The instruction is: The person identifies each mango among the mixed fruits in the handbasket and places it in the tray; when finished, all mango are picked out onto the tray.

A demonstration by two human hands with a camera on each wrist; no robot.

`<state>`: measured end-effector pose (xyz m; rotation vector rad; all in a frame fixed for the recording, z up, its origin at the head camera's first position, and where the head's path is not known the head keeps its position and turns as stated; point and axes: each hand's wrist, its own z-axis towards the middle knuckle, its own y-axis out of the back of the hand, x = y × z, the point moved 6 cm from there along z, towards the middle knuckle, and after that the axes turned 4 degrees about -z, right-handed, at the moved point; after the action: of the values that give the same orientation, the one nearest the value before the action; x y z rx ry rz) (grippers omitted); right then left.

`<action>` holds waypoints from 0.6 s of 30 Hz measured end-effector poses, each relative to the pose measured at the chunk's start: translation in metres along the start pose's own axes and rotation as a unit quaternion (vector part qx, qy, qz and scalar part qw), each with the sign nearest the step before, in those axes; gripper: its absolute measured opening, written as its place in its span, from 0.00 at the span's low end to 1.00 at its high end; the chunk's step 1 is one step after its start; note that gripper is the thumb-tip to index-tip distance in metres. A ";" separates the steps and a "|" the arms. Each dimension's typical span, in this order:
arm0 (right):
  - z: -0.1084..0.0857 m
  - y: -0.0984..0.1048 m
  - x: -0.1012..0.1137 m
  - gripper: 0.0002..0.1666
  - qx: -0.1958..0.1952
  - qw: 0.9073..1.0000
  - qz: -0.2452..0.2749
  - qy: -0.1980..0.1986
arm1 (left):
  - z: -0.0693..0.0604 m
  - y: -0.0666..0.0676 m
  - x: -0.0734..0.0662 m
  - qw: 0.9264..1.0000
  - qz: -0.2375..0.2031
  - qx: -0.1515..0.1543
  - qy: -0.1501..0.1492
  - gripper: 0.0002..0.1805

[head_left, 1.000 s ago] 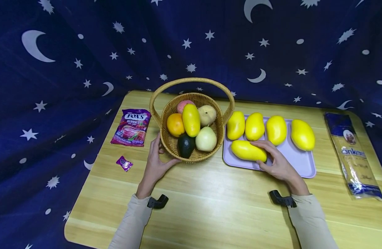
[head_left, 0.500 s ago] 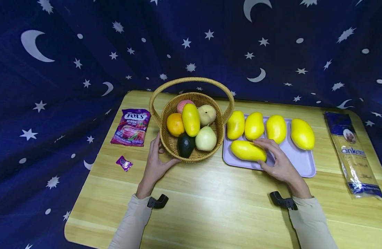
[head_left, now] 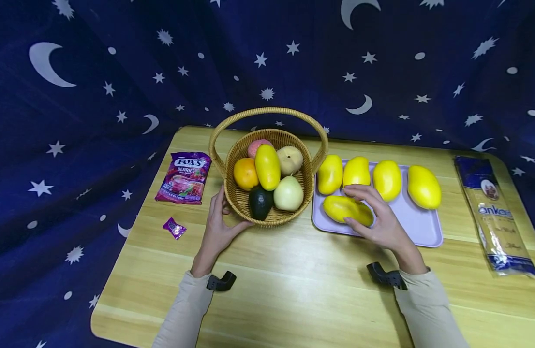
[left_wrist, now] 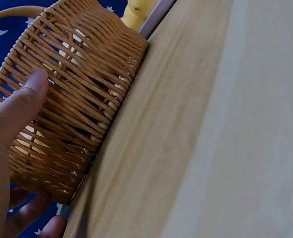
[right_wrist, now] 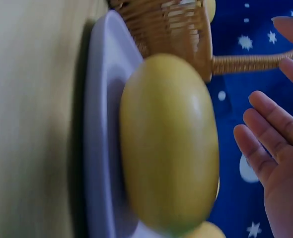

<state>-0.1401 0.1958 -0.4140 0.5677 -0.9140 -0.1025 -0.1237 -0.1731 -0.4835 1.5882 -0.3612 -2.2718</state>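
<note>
A wicker basket (head_left: 271,222) with a tall hoop handle holds an orange (head_left: 246,174), a yellow mango (head_left: 267,167), an avocado (head_left: 260,203), a pale green pear-like fruit (head_left: 288,194), a beige round fruit (head_left: 289,161) and a partly covered pink fruit (head_left: 259,146). My left hand (head_left: 219,234) grips the basket's lower left side; its thumb lies on the weave in the left wrist view. On a lilac tray (head_left: 417,232), a mango (head_left: 343,209) lies crosswise. Over it hovers my right hand (head_left: 378,220), fingers spread and apart from it in the right wrist view.
Several more mangoes (head_left: 387,181) line the tray's far side. A Fox's candy bag (head_left: 185,179) and one wrapped candy (head_left: 174,228) lie left of the basket. A blue-and-clear pasta packet (head_left: 496,217) lies at the right. A starry dark blue cloth (head_left: 267,72) hangs behind the table.
My right hand has come off the crosswise mango and risen slightly leftward above it, casting a shadow on it. The mango stays put. My left hand and the basket have not moved.
</note>
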 end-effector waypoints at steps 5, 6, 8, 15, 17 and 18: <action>0.016 -0.020 0.009 0.42 0.018 1.000 -0.010 -0.016 | -0.001 0.000 0.001 1.000 0.005 0.004 0.001 0.69; 0.020 -0.025 0.011 0.42 0.023 1.000 -0.009 -0.017 | -0.001 0.001 0.001 1.000 0.005 0.004 0.000 0.69; 0.028 -0.037 0.016 0.42 0.035 0.999 -0.010 -0.018 | -0.001 0.001 0.001 1.000 0.003 0.005 0.001 0.69; 0.061 -0.070 0.030 0.41 0.064 0.998 -0.017 -0.012 | 0.000 0.000 0.001 1.000 0.002 0.004 0.002 0.69; 0.069 -0.076 0.031 0.41 0.070 0.997 -0.018 -0.015 | 0.000 0.000 0.000 1.000 0.001 0.005 0.001 0.69; 0.073 -0.079 0.032 0.41 0.073 0.997 -0.021 -0.016 | 0.000 0.000 0.000 1.000 0.000 0.005 0.001 0.68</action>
<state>-0.1651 0.0874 -0.3967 0.7222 -0.9464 -0.0840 -0.1235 -0.1728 -0.4837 1.5946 -0.3728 -2.2711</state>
